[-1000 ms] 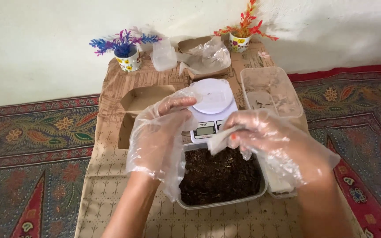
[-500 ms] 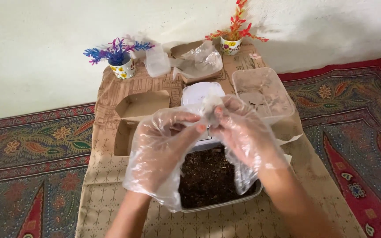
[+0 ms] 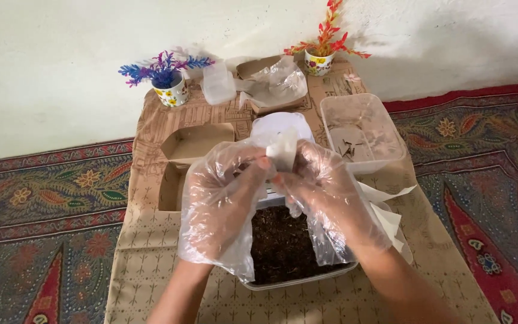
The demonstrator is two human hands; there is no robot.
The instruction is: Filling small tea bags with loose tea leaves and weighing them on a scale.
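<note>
Nearest, a clear plastic tub of dark soil (image 3: 283, 243) is sitting full on the tabletop (image 3: 151, 252), while above it the left hand (image 3: 220, 201) and right hand (image 3: 325, 192), in loose plastic gloves, are pinching a small empty-looking white pouch (image 3: 283, 150) before the white kitchen scale (image 3: 280, 125).

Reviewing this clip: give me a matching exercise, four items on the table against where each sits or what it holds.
Things:
1. small white pouch
2. container of dark soil
3. blue plant pot
4. clear tub

Places or states:
a. back left corner of the table
b. pinched between the left hand and right hand
c. right side, holding pale scraps
d. nearest the camera, under the hands

Pairs: 1-b, 2-d, 3-a, 4-c
</note>
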